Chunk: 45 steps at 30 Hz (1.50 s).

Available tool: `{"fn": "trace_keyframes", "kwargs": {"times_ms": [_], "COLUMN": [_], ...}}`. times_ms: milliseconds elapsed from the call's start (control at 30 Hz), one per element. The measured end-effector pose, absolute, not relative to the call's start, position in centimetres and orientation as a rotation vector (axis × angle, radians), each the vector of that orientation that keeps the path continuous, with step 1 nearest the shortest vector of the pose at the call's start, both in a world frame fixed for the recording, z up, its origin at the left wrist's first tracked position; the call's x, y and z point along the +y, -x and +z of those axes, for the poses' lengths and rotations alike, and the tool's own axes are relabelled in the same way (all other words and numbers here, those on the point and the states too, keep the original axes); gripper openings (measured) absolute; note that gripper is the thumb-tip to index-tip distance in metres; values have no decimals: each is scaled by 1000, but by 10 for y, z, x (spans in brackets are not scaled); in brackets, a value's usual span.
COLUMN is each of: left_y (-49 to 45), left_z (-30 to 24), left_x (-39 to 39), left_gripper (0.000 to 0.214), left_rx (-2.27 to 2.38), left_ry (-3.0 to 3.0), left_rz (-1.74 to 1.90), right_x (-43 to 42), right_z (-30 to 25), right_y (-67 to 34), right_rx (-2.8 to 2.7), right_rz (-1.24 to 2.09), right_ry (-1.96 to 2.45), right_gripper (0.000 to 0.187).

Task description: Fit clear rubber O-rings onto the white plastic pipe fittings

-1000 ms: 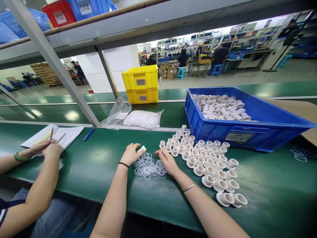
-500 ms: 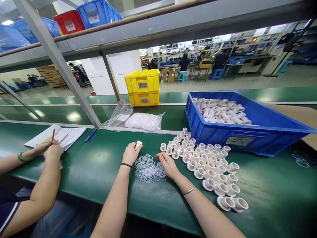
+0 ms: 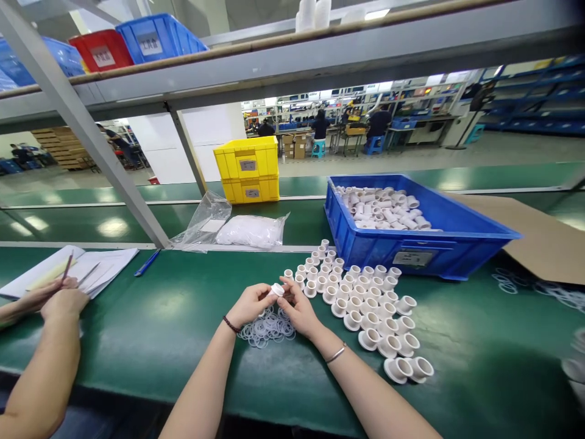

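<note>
Your left hand (image 3: 252,303) pinches a short, white, flanged tubular plastic fitting (image 3: 276,290) between thumb and fingers, just above the green table (image 3: 183,341). The fitting sits between your two hands, off the fingertips of the left and in front of the right. Your right hand (image 3: 299,310) comes at it from the other side, thumb and fingers curved around its right edge with a gap between them; whether they touch it, or pinch a ring, you cannot tell at this size. The fitting's long axis looks tilted rather than upright, though the fingers hide too much to be sure of its line. Nearest below both hands lies the loose pile of thin, translucent whitish rings (image 3: 266,331), partly covered by your fingers. Beyond your right hand, similar white flanged fittings (image 3: 369,321) stand in close rows, in front of the blue plastic bin (image 3: 356,249).
</note>
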<state>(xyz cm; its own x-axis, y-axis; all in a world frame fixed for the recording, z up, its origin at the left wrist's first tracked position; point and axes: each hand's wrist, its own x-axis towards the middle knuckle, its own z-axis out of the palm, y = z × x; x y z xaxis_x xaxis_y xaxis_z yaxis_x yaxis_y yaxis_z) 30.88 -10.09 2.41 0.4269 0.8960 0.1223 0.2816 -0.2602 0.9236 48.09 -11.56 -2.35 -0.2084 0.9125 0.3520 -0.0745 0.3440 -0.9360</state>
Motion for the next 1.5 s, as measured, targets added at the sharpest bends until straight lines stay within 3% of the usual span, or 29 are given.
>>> {"fn": "trace_keyframes", "kwargs": {"times_ms": [133, 200, 267, 400, 533, 767, 1067, 1233, 1500], "left_y": [-309, -307, -305, -305, -318, -339, -337, -334, -332], "left_z": [25, 25, 26, 26, 20, 11, 8, 10, 28], "left_x": [-102, -100, -97, -90, -87, -93, -104, -103, -110], "left_gripper": [36, 49, 55, 43, 49, 48, 46, 49, 54], "left_rx": [953, 961, 1005, 984, 819, 860, 1141, 1056, 873], "left_ry": [-1726, -1597, -1460, -1094, -730, -751, -1618, -1407, -1048], "left_rz": [826, 902, 1077, 1586, 1750, 1714, 1306, 1080, 1009], "right_x": [-116, -115, -115, -115, -118, -119, -118, -118, -114], "right_z": [-17, -16, -14, -12, -14, -17, -9, -9, -16], "right_y": [-482, -482, -483, -483, -478, -476, -480, -481, -483], "right_rx": [-1456, -1376, -1276, -1186, -1268, -1293, -1174, -1253, -1397], "right_rz": [1103, 1130, 1194, 1317, 1436, 1556, 1350, 1328, 1122], "right_ry": [825, 813, 765, 691, 659, 607, 643, 630, 722], "right_gripper": [37, 36, 37, 47, 49, 49, 45, 40, 37]}}
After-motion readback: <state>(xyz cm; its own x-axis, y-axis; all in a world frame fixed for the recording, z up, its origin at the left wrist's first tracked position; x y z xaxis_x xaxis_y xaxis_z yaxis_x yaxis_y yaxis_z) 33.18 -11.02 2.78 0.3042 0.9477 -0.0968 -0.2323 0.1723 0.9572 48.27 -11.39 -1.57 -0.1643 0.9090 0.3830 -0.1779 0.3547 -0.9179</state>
